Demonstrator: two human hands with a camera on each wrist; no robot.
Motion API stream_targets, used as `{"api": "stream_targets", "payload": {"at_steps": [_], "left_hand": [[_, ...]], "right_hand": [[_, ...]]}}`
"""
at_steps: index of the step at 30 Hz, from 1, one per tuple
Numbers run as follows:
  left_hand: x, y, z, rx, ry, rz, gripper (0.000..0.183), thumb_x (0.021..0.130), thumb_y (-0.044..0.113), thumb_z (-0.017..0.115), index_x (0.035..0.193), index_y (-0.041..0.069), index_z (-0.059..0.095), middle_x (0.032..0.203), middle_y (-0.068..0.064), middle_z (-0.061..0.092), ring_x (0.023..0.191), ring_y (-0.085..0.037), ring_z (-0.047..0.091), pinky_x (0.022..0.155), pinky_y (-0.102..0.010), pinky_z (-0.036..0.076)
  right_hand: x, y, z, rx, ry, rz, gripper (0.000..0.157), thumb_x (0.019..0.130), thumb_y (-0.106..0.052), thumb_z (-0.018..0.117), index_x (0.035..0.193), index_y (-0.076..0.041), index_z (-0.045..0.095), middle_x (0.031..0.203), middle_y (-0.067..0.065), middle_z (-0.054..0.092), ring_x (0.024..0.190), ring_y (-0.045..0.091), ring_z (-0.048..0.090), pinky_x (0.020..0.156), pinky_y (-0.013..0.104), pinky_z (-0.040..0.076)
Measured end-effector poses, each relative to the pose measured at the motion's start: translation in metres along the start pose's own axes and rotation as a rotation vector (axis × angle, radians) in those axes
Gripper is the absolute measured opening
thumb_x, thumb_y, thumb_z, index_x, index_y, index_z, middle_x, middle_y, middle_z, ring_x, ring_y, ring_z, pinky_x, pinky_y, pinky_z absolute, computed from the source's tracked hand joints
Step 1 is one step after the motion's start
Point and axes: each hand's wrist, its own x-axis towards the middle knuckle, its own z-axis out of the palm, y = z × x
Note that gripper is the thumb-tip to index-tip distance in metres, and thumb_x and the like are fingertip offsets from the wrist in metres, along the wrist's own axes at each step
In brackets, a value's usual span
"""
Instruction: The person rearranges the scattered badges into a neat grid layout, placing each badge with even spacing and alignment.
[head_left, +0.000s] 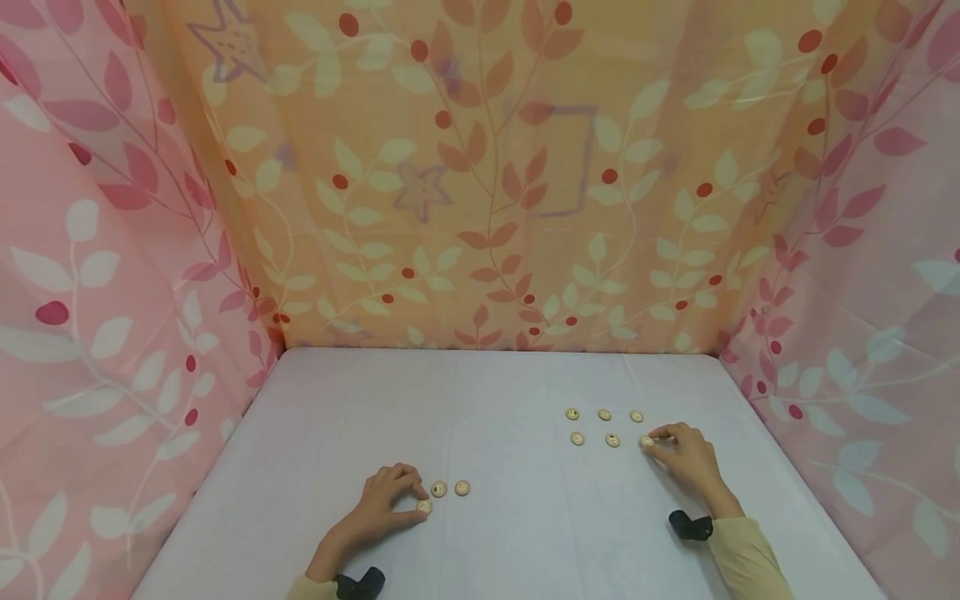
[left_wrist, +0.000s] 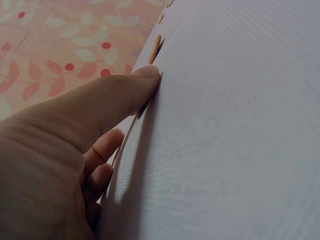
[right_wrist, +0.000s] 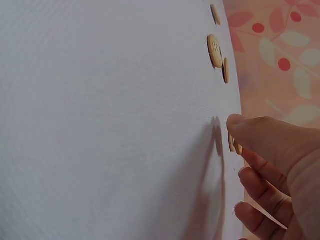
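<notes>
Several small round pale wooden buttons lie on the white table. My left hand (head_left: 386, 502) pinches one button (head_left: 424, 507) between thumb and fingers at the table surface. Just beyond it sit two more, a near button (head_left: 438, 489) and a farther button (head_left: 462, 488). On the right side, my right hand (head_left: 688, 457) holds a button (head_left: 647, 442) by its edge, at the right end of the front of two short rows. In the right wrist view the thumb (right_wrist: 237, 122) partly covers that button. The left wrist view has the thumb (left_wrist: 146, 75) hiding the left button.
Beside the right hand, the back row has three buttons, its middle button (head_left: 604, 414) among them; two more, including a button (head_left: 612, 440), lie in the front row. Leaf-patterned cloth (head_left: 480, 167) encloses the back and sides of the table (head_left: 517, 542).
</notes>
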Motion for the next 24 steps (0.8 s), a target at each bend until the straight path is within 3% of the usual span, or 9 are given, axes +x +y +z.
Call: {"api": "stream_targets", "payload": {"at_steps": [6,14,24], "left_hand": [[-0.0002,0.0003,0.0013,0.001,0.013,0.002,0.018,0.073,0.043,0.073,0.084,0.039,0.060,0.107,0.016,0.050,0.097,-0.009,0.039,0.085,-0.046,0.027],[-0.0007,0.0006,-0.0001,-0.025,-0.040,-0.047,0.019,0.073,0.046,0.072,0.085,0.041,0.058,0.109,0.016,0.049,0.100,-0.011,0.038,0.088,-0.047,0.025],[0.0007,0.0012,-0.0008,-0.023,-0.034,-0.042,0.019,0.073,0.045,0.073,0.085,0.041,0.059,0.109,0.017,0.049,0.101,-0.011,0.039,0.088,-0.046,0.026]], "right_hand": [[-0.0005,0.0037,0.0020,-0.006,-0.021,0.012,0.029,0.077,-0.035,0.074,0.093,-0.011,0.068,0.093,0.010,0.061,0.087,0.028,0.053,0.068,0.045,0.034],[-0.0007,0.0078,0.0044,-0.005,-0.031,0.024,0.028,0.078,-0.033,0.073,0.094,-0.010,0.068,0.097,0.011,0.061,0.089,0.030,0.054,0.072,0.048,0.033],[0.0030,0.0077,0.0039,-0.013,-0.045,0.034,0.027,0.078,-0.031,0.072,0.095,-0.010,0.068,0.095,0.010,0.061,0.087,0.028,0.053,0.071,0.047,0.033]]}}
